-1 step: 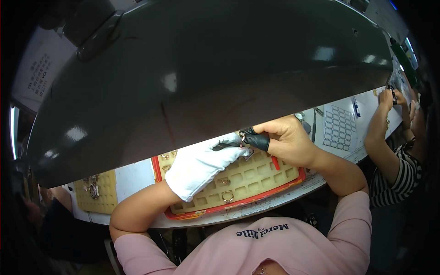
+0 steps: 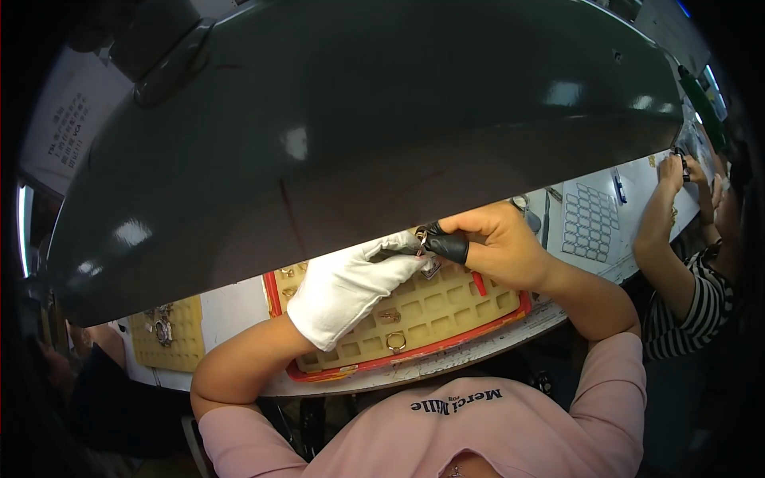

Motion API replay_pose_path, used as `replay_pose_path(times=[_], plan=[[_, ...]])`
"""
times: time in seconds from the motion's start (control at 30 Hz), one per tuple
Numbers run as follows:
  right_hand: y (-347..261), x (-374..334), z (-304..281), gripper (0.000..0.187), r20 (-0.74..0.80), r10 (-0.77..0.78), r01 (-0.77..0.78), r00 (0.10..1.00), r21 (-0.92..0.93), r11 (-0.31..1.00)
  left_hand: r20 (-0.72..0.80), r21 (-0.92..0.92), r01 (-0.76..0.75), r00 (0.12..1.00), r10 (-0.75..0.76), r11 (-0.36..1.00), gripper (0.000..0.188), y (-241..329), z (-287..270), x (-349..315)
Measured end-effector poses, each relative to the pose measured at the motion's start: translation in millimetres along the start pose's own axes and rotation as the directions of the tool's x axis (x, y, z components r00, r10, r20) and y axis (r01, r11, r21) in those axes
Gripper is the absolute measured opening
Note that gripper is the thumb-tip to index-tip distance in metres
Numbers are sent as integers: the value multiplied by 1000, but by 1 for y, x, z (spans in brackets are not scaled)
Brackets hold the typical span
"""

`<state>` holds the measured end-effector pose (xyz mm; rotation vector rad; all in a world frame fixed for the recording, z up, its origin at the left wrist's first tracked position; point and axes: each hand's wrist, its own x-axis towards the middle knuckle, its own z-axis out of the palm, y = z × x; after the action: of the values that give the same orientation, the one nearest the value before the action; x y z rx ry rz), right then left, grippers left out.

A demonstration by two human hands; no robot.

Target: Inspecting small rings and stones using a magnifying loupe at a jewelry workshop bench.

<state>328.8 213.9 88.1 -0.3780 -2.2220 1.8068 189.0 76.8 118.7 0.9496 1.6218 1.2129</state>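
Note:
My left hand (image 2: 343, 291), in a white glove, is closed on one side of a small gold-coloured ring (image 2: 421, 240). Black finger covers sit on the fingertips of my right hand (image 2: 498, 243), which pinches the same ring from the other side. Both hands meet over a pale yellow slotted tray (image 2: 434, 309) with a red rim. In its slots lie a ring (image 2: 396, 342) near the front edge and another small gold piece (image 2: 389, 316). Just under my fingers is a small shiny piece (image 2: 432, 269), partly hidden. A red stick-like object (image 2: 479, 284) rests in the tray beside my right wrist.
A large dark lamp hood (image 2: 382, 135) hangs low over the bench and hides its far part. At left stands another yellow tray (image 2: 179, 350) with jewellery. To the right lie a sheet of labels (image 2: 590, 221), a blue pen (image 2: 619, 185) and another person's arms (image 2: 660, 207).

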Motion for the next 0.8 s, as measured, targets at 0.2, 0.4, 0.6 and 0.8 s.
replay_pose_path(times=[0.2, 0.4, 0.6, 0.8], plan=[[6, -2, -2, 12, 73, 88, -94, 993, 95, 991, 9, 344, -213, 975, 224, 915, 15, -16, -8, 4], [-2, 1, -9, 23, -8, -560, 426, 829, -641, 639, 72, 509, -328, 938, 340, 796, 13, -19, -11, 4], [2, 1, -7, 17, 19, -631, 508, 776, -613, 606, -7, 426, -130, 989, 147, 895, 19, -11, -9, 3], [3, 1, -6, 21, 18, -682, 554, 731, -598, 579, 18, 271, -9, 1000, 5, 963, 25, -11, -8, 6]])
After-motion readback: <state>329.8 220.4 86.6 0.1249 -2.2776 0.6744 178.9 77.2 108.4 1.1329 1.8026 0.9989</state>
